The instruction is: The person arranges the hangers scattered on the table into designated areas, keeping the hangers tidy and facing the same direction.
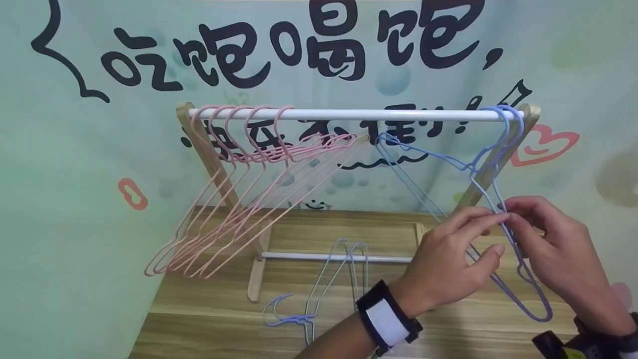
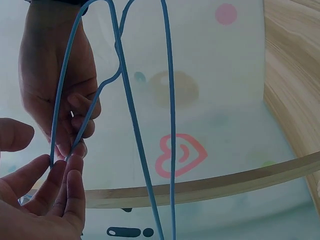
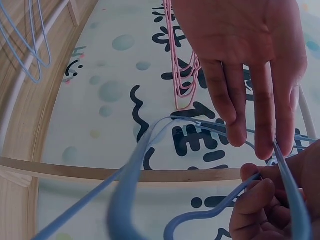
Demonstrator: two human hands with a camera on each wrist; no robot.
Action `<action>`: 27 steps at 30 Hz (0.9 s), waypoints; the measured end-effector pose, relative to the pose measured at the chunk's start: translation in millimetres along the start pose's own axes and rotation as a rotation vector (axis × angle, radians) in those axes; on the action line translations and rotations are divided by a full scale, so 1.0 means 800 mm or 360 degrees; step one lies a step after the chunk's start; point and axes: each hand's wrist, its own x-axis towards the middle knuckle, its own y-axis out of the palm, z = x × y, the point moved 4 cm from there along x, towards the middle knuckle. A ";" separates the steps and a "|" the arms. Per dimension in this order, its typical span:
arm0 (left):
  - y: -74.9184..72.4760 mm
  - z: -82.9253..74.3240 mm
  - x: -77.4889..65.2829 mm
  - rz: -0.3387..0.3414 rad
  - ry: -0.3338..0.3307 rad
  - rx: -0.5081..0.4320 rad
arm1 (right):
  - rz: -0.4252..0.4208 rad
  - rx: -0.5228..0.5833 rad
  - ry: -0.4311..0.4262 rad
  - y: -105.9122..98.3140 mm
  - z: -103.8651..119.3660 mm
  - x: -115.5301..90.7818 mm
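Note:
Two blue hangers hang at the right end of the white rod, their near arms sloping down towards me. My left hand reaches across them, fingers straight and tips against the wires, with its thumb standing apart. From the right, my right hand pinches a wire of the same hangers between thumb and fingers. In the right wrist view, the right hand's curled fingers grip the blue wire below the left hand's extended fingers. Both hands meet at nearly the same spot on the hangers.
Several pink hangers hang at the rod's left end. More blue hangers lie on the wooden table, leaning over the rack's lower white bar. Wooden rack legs stand at both sides, before a printed backdrop.

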 end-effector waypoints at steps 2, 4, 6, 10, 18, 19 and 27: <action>0.000 0.000 -0.001 -0.0008 0.0008 -0.0005 | 0.0002 0.0004 0.0004 0.000 0.000 0.000; 0.001 0.000 -0.001 -0.0013 0.0013 -0.0005 | 0.0005 0.0000 0.0006 0.001 0.000 0.000; 0.001 -0.001 -0.001 -0.0016 0.0016 0.0002 | 0.0004 -0.0006 0.0012 0.002 0.000 0.001; 0.003 -0.004 0.000 -0.0024 0.0030 0.0006 | -0.0003 -0.0025 0.0015 0.001 0.000 0.001; 0.003 -0.008 0.002 -0.0026 0.0053 0.0007 | 0.0001 -0.0029 0.0033 0.000 0.000 0.002; 0.003 -0.008 0.002 -0.0025 0.0053 0.0005 | 0.0001 -0.0031 0.0033 0.000 0.000 0.002; 0.004 -0.007 0.002 -0.0014 0.0052 -0.0015 | 0.0031 -0.0038 0.0073 0.002 -0.003 0.001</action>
